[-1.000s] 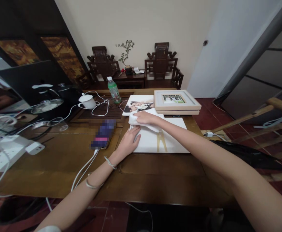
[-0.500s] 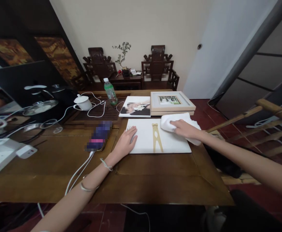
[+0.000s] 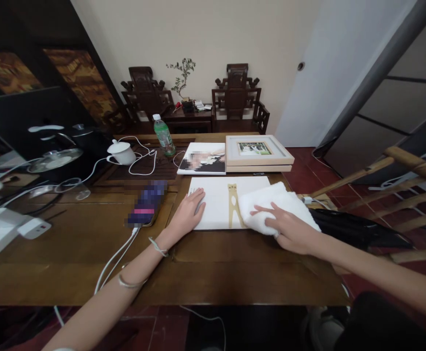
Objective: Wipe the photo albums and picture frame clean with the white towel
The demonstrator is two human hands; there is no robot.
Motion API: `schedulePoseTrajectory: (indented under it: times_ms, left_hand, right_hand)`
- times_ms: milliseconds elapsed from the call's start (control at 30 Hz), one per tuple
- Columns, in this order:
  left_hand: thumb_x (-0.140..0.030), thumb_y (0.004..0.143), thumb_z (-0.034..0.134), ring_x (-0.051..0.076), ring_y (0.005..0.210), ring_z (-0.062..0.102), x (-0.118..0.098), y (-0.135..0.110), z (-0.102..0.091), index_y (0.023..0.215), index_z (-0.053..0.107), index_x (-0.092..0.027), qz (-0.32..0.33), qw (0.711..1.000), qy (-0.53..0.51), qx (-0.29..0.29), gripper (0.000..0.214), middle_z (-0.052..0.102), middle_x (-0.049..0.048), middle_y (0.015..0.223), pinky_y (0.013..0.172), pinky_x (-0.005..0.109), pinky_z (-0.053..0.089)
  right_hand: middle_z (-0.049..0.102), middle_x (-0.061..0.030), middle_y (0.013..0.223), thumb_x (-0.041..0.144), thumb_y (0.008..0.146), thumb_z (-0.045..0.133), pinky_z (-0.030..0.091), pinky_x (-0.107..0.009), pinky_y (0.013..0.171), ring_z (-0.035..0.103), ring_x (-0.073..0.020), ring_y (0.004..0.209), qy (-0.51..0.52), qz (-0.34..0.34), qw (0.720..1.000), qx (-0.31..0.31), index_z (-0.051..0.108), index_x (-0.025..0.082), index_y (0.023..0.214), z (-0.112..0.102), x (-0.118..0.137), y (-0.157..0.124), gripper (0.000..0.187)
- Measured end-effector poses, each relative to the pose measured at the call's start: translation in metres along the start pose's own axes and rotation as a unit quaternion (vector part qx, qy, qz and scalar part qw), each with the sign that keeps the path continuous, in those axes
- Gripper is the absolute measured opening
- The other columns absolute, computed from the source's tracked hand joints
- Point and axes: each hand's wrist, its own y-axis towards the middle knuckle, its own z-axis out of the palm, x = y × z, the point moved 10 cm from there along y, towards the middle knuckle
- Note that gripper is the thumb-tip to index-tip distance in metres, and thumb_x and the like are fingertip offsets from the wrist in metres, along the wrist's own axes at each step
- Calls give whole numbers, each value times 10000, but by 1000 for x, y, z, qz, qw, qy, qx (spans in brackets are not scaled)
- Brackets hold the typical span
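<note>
A white board [image 3: 218,202] with a tan clip-shaped figure lies flat on the wooden table [image 3: 216,273]. My left hand [image 3: 185,217] rests flat on the board's left edge, fingers stretched out. My right hand [image 3: 286,226] presses a white cloth [image 3: 277,207] down on the board's right near corner, fingers spread over it.
Behind the board lie a photo print [image 3: 202,158] and a stack of light picture frames [image 3: 257,152]. A phone [image 3: 145,204] on a white cable sits left of my left hand. Further left are a teapot [image 3: 120,152], a green bottle [image 3: 163,135], cables and a power strip [image 3: 1,229]. A wooden chair frame [image 3: 410,165] stands at the right.
My right hand has swept the cloth from the board's far left corner across to its right side, then down to the near right corner. My left hand has stayed on the left edge.
</note>
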Motion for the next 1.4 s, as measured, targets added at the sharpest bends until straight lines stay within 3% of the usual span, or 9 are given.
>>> schedulePoseTrajectory:
  times_ms: [133,233,433,567,700,1000,1200,1300,1400]
  left_hand:
    - [-250,915,401,298,1325,431,0,0,0,1253,553,-112,1,1000,7,6,395,516,183,1375,1097,536,319]
    - [-252,918,400,292,1329,427,1,0,0,1260,547,-131,-2,1000,8,7,392,510,175,1383,1087,543,329]
    - [-250,923,403,284,1329,427,1,-1,0,1273,537,-139,7,1000,10,8,391,509,168,1386,1085,540,334]
    - [-258,925,396,288,1332,422,2,-1,1,1269,540,-136,6,1000,10,9,392,507,169,1388,1088,539,330]
    - [-252,925,392,285,1331,425,1,-1,2,1270,536,-117,4,1000,16,10,397,503,178,1389,1091,532,327]
    - [-248,920,402,294,1333,420,0,0,1,1254,545,-117,-1,1000,9,9,386,511,185,1379,1093,536,320]
    - [-241,925,395,297,1337,412,0,0,3,1266,533,-94,-1,1000,16,19,397,493,191,1394,1090,549,321]
    - [-238,926,397,294,1338,412,1,0,3,1271,529,-95,-3,1000,20,23,396,492,187,1396,1094,544,320]
    - [-233,927,400,290,1335,417,0,0,2,1269,532,-104,-1,1000,21,22,388,495,182,1394,1094,539,324]
  right_hand:
    - [641,-162,1064,44,658,399,429,-445,841,569,-305,1021,-60,49,997,1,550,174,870,-14,-38,39,291]
    - [620,-115,819,78,692,398,407,-363,722,563,-268,812,-77,60,995,-7,541,169,861,-23,-61,68,240]
    - [620,-106,805,58,687,386,394,-363,738,551,-260,799,-76,58,995,-30,542,168,858,-28,-70,89,256]
    - [649,-159,1009,34,668,388,405,-442,880,578,-295,980,-71,52,996,-35,557,154,864,-19,-54,71,285]
    - [532,-168,1338,6,604,399,230,-559,1096,332,-291,1359,-20,26,999,-39,564,165,875,-6,-25,32,356]
    - [441,-100,1444,-9,562,398,139,-561,1147,214,-244,1416,37,4,999,11,551,202,845,7,16,-18,385]
    - [632,-150,1163,35,623,398,418,-472,892,542,-319,1116,-21,37,999,-7,549,192,838,-12,-24,25,306]
    - [642,-117,828,76,666,402,420,-370,722,580,-285,830,-54,55,997,-8,538,183,818,-22,-49,55,231]
    - [611,-95,760,77,681,394,384,-328,694,553,-253,762,-56,53,997,-14,523,179,807,-32,-65,82,207]
